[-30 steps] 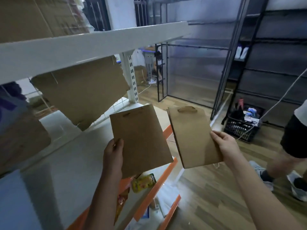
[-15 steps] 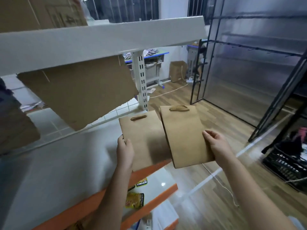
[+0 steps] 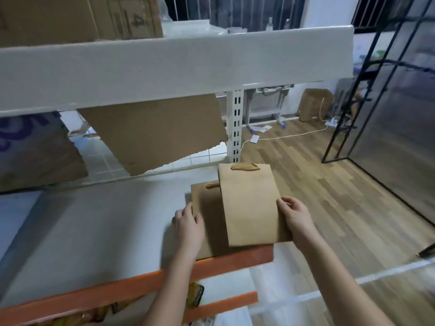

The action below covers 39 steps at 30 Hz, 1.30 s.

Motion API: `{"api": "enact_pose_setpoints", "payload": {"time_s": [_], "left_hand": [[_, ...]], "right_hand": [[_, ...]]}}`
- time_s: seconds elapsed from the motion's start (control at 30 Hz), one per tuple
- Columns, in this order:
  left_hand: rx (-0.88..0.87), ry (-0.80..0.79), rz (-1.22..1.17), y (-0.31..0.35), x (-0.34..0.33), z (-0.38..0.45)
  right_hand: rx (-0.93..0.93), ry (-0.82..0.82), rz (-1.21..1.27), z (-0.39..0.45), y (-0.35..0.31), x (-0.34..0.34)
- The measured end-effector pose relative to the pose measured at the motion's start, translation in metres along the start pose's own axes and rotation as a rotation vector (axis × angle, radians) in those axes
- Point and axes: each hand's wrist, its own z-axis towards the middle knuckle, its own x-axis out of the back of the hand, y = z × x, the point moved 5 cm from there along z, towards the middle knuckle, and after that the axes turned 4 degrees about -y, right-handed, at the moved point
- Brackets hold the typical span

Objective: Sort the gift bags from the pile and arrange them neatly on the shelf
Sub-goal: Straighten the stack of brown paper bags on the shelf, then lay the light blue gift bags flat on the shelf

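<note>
A big white shelf [image 3: 98,231] with an orange front edge is sitting under both hands. A second white shelf board [image 3: 164,67] is hanging high above the hands, and a big cardboard box [image 3: 77,17] is standing on top of it. What is in the box cannot be seen. Below that board, up and to the left of the hands, a wide torn sheet of cardboard [image 3: 153,132] is leaning at the back. Farther left, a brown box with purple print [image 3: 35,151] is standing at the back of the shelf. A white post with slots [image 3: 235,125] is standing just behind the bags. A black metal rack [image 3: 376,90] is standing well to the right of the right hand, on the wood floor [image 3: 317,184].

Two flat brown gift bags are lying at the shelf's right end. The left gift bag [image 3: 207,220] is lying flat on the shelf. The right gift bag [image 3: 249,205] is lying partly on top of it and sticking out past the shelf's end. Both handles are pointing away from the person.

The left hand [image 3: 188,229] is holding the left bag's left edge. The right hand [image 3: 296,220] is gripping the right bag's right edge with curled fingers.

Under the left arm, a yellow snack pack [image 3: 195,294] is lying on the lower shelf.
</note>
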Motion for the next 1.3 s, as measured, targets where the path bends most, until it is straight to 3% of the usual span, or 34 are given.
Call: {"api": "enact_pose_setpoints", "payload": {"time_s": [0.17,0.37,0.6,0.8,0.93,1.1,1.3], "left_hand": [[0.080,0.021,-0.128,-0.005,0.011,-0.002],[0.090,0.012,-0.056,-0.008,0.025,-0.019],[0.056,-0.047,0.087,-0.003,0.028,-0.027],[-0.095,0.069,0.415,-0.019,0.072,-0.039],[-0.152,0.072,0.717,-0.055,0.127,-0.050],[-0.124,0.032,1.022,-0.133,0.214,-0.071],[-0.006,0.097,1.167,-0.233,0.345,-0.103]], "right_hand": [[0.075,-0.141,-0.135,0.005,-0.015,-0.033],[0.146,-0.257,-0.417,-0.004,-0.011,-0.053],[0.200,-0.226,-0.591,-0.018,-0.010,-0.054],[0.598,-0.118,-0.687,-0.054,-0.049,-0.075],[0.800,-0.237,-0.839,-0.100,-0.060,-0.155],[0.946,-0.507,-1.086,-0.186,-0.038,-0.289],[1.069,-0.673,-1.158,-0.294,-0.032,-0.438]]}}
